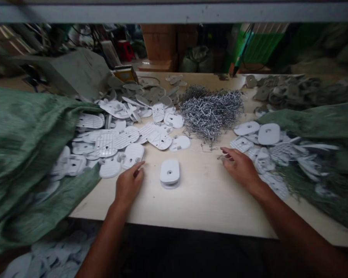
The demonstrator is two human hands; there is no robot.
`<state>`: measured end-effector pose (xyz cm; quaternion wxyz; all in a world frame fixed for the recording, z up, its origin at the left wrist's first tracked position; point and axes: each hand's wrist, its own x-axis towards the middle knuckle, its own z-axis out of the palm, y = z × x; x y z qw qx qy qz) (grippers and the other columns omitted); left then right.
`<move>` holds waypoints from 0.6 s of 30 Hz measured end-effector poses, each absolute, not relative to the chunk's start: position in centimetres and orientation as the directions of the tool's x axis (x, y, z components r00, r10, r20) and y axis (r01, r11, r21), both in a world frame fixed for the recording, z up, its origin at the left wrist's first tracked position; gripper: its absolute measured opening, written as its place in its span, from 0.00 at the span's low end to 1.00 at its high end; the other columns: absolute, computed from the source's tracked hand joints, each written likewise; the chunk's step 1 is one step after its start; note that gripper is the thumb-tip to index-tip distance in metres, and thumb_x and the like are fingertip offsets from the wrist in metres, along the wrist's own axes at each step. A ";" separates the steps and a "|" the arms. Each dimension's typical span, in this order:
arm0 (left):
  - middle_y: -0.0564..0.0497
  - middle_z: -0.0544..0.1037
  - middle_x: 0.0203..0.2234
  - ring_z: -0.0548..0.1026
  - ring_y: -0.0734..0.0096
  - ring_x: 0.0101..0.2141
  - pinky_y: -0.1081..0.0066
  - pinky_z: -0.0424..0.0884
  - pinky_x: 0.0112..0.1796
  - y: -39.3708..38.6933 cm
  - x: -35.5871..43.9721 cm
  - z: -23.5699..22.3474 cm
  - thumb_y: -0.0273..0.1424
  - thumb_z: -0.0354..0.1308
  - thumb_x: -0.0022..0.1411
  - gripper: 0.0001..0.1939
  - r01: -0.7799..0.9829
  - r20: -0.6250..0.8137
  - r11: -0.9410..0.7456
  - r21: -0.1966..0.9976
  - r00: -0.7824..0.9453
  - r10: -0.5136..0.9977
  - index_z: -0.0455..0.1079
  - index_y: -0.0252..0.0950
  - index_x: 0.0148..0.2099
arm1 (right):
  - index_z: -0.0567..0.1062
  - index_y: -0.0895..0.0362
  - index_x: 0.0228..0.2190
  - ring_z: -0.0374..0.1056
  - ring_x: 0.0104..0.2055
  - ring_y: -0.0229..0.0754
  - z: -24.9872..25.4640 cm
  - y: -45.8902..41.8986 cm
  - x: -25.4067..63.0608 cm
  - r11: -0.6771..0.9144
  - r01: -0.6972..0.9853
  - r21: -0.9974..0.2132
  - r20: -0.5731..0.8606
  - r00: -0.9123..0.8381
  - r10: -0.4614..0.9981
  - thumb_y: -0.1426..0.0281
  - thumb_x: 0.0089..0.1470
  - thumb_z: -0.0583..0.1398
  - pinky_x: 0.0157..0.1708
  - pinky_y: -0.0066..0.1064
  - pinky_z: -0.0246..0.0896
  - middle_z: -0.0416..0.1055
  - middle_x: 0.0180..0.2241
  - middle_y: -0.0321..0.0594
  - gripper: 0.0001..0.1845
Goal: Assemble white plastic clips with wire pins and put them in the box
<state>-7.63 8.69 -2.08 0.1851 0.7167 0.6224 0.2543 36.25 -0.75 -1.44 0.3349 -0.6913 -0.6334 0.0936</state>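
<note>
your one camera rides on your head, looking forward and down across the pale tabletop (197,208), taking in both its near and far edges. it sits close enough that your left hand (129,183) and right hand (240,168) fall around mid-view, with your forearms (295,220) reaching in from below. a pale bar (174,12) spans the top; under it you see past the table to cardboard boxes (159,44), though that dim, soft background is hard to judge for depth.
</note>
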 end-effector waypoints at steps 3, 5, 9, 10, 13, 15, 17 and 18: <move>0.52 0.79 0.28 0.74 0.65 0.29 0.66 0.70 0.36 7.7 -6.4 -1.5 0.42 0.58 0.70 0.24 0.735 0.145 -0.136 0.664 0.052 0.988 0.79 0.39 0.62 | 0.80 0.60 0.58 0.77 0.41 0.50 -2.4 0.1 37.1 -0.064 0.779 -0.624 0.223 0.256 0.941 0.62 0.61 0.63 0.45 0.43 0.74 0.80 0.46 0.50 0.27; 0.54 0.76 0.28 0.73 0.68 0.27 0.68 0.69 0.34 6.9 -5.6 -1.1 0.43 0.60 0.69 0.24 0.681 0.120 -0.122 0.722 0.050 0.992 0.79 0.39 0.62 | 0.84 0.60 0.51 0.76 0.40 0.49 -3.2 0.8 36.9 -0.089 0.744 -0.662 0.187 0.279 0.942 0.59 0.59 0.64 0.44 0.41 0.73 0.81 0.43 0.49 0.23; 0.53 0.76 0.32 0.73 0.72 0.26 0.71 0.70 0.29 5.1 -5.0 -0.5 0.45 0.63 0.66 0.26 0.586 0.023 -0.057 0.808 0.065 0.998 0.79 0.40 0.62 | 0.86 0.58 0.35 0.77 0.40 0.51 -3.9 1.2 36.1 -0.079 0.664 -0.744 0.171 0.304 0.937 0.57 0.59 0.64 0.44 0.41 0.70 0.82 0.37 0.48 0.17; 0.53 0.76 0.33 0.73 0.72 0.25 0.72 0.69 0.27 4.5 -5.1 -0.4 0.46 0.64 0.66 0.27 0.567 -0.004 -0.028 0.823 0.055 0.998 0.79 0.40 0.62 | 0.86 0.57 0.34 0.77 0.40 0.51 -3.7 1.0 35.9 -0.074 0.615 -0.785 0.160 0.316 0.935 0.56 0.59 0.65 0.44 0.41 0.70 0.82 0.37 0.47 0.17; 0.53 0.76 0.34 0.73 0.74 0.24 0.74 0.68 0.24 2.6 -5.3 -0.1 0.46 0.66 0.65 0.27 0.507 -0.069 0.052 0.861 0.016 0.997 0.78 0.41 0.62 | 0.86 0.56 0.36 0.77 0.41 0.49 -2.1 -0.2 35.1 -0.074 0.447 -0.891 0.074 0.306 0.949 0.54 0.56 0.70 0.44 0.39 0.70 0.83 0.39 0.45 0.17; 0.52 0.76 0.34 0.73 0.74 0.24 0.74 0.68 0.24 1.2 -5.1 0.4 0.46 0.67 0.65 0.27 0.474 -0.094 0.081 0.877 0.004 0.996 0.78 0.40 0.62 | 0.87 0.56 0.35 0.76 0.41 0.47 -0.6 -1.1 34.2 -0.123 0.320 -0.939 -0.048 0.235 0.971 0.54 0.54 0.73 0.42 0.36 0.70 0.83 0.40 0.45 0.17; 0.52 0.76 0.35 0.73 0.74 0.25 0.74 0.69 0.25 -0.1 -4.3 1.0 0.45 0.68 0.66 0.26 0.438 -0.117 0.094 0.894 0.027 0.993 0.79 0.40 0.62 | 0.87 0.56 0.34 0.74 0.37 0.43 0.7 -2.0 33.0 -0.235 0.104 -0.966 -0.220 0.141 0.965 0.54 0.52 0.75 0.37 0.32 0.70 0.82 0.38 0.45 0.18; 0.52 0.76 0.35 0.73 0.74 0.26 0.74 0.69 0.26 -0.7 -3.8 1.3 0.45 0.68 0.66 0.25 0.412 -0.129 0.092 0.906 0.061 0.990 0.79 0.40 0.61 | 0.87 0.57 0.33 0.73 0.35 0.41 1.3 -2.4 32.3 -0.308 -0.026 -0.951 -0.309 0.072 0.948 0.54 0.50 0.76 0.35 0.30 0.70 0.82 0.38 0.45 0.19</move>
